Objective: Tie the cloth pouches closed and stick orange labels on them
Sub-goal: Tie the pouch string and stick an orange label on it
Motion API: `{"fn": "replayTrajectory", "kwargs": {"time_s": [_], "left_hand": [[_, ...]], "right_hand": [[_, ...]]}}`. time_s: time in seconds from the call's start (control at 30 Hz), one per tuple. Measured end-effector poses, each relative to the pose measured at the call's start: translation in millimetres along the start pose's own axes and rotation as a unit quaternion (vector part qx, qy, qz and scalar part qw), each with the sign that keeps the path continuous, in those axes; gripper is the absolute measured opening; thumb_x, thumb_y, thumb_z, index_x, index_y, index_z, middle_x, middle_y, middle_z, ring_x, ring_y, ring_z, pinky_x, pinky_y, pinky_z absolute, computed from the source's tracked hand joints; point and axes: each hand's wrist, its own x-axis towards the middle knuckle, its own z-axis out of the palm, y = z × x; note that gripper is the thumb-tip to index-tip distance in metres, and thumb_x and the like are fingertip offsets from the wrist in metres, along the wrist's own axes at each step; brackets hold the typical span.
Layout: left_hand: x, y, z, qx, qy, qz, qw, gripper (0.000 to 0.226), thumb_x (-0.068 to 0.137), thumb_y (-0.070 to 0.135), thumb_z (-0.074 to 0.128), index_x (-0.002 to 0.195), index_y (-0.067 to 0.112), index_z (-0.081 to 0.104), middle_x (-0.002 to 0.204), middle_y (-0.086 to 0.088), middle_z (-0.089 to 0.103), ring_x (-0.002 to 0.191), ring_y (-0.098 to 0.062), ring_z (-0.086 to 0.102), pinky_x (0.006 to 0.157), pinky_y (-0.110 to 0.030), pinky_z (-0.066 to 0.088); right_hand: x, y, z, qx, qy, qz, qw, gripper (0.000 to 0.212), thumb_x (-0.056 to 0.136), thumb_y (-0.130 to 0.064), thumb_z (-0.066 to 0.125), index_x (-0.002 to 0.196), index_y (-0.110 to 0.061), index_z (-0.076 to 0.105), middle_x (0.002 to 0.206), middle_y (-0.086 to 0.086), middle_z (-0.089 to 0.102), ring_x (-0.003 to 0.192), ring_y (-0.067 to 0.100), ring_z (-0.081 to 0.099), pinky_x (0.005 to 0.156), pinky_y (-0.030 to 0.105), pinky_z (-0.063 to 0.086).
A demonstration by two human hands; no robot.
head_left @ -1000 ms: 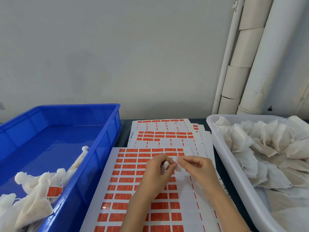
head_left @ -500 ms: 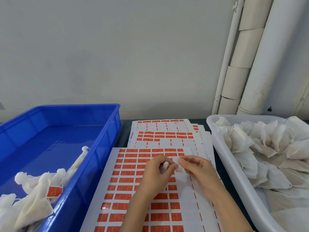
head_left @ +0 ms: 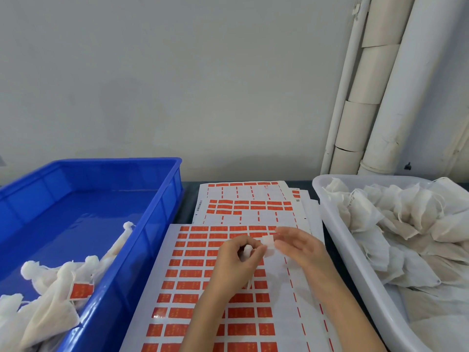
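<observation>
Over the top orange label sheet [head_left: 193, 288], my left hand [head_left: 236, 268] grips a small white cloth pouch [head_left: 247, 250]; most of it is hidden inside the curled fingers. A white flap of the pouch [head_left: 268, 243] sticks out to the right. My right hand [head_left: 302, 250] pinches the flap's right edge with thumb and fingertips, which are a little blurred. A thin string [head_left: 250, 284] hangs below my left hand. Several tied pouches [head_left: 50, 301] lie in the blue bin, one bearing an orange label [head_left: 80, 290].
The blue bin [head_left: 152, 224] stands at the left. A white tub [head_left: 337, 237] at the right holds several untied pouches [head_left: 406, 224]. More label sheets [head_left: 251, 207] lie behind the top one. White pipes [head_left: 368, 97] run up the wall at back right.
Both hands stay over the sheet. My right hand has shifted slightly right and its fingers have straightened, drawing the white flap out from my left hand.
</observation>
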Motion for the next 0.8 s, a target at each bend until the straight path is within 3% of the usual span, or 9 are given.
{"fn": "replayTrajectory", "kwargs": {"time_s": [0.1,0.3,0.47,0.63,0.8], "left_hand": [[0.1,0.2,-1.3,-0.005,-0.004,0.009,1.000,0.014,0.085,0.028,0.069,0.075,0.035,0.065,0.071,0.020,0.063,0.080,0.007,0.058,0.060,-0.004,0.044],[0.3,-0.6,-1.8,-0.006,-0.013,0.011,1.000,0.013,0.086,0.029,0.068,0.076,0.037,0.064,0.074,0.020,0.064,0.081,0.006,0.058,0.062,-0.004,0.045],[0.5,-1.4,-2.5,-0.003,-0.010,0.014,1.000,0.011,0.086,0.029,0.068,0.078,0.035,0.064,0.077,0.019,0.064,0.082,0.007,0.058,0.062,-0.003,0.045],[0.6,-2.1,-2.2,-0.003,-0.010,0.013,1.000,0.010,0.086,0.030,0.068,0.078,0.035,0.064,0.076,0.017,0.064,0.082,0.006,0.058,0.062,-0.004,0.045],[1.3,-1.5,-2.1,0.004,-0.015,0.015,1.000,0.013,0.086,0.029,0.067,0.077,0.037,0.062,0.077,0.019,0.063,0.081,0.009,0.057,0.060,-0.002,0.044]], "right_hand": [[-3.1,2.3,1.7,-0.047,-0.013,-0.017,0.999,0.029,0.074,-0.028,0.080,0.100,-0.035,0.067,0.091,-0.026,0.070,0.091,-0.008,0.063,0.060,0.006,0.048],[-4.6,1.9,3.1,-0.075,0.001,-0.005,0.997,0.025,0.075,-0.026,0.080,0.095,-0.034,0.067,0.083,-0.024,0.071,0.084,-0.007,0.066,0.059,0.006,0.046],[-6.1,1.6,0.8,-0.045,-0.017,0.020,0.999,0.027,0.071,-0.032,0.080,0.096,-0.032,0.071,0.089,-0.024,0.072,0.086,-0.008,0.065,0.064,0.011,0.046],[-6.1,0.7,0.3,-0.031,-0.033,0.007,0.999,0.028,0.073,-0.027,0.079,0.099,-0.032,0.069,0.091,-0.028,0.070,0.089,-0.010,0.064,0.058,0.006,0.048],[-4.7,0.7,0.2,-0.017,-0.018,-0.002,1.000,0.034,0.067,-0.038,0.077,0.099,-0.032,0.070,0.093,-0.024,0.071,0.089,-0.003,0.066,0.062,0.009,0.049]]}}
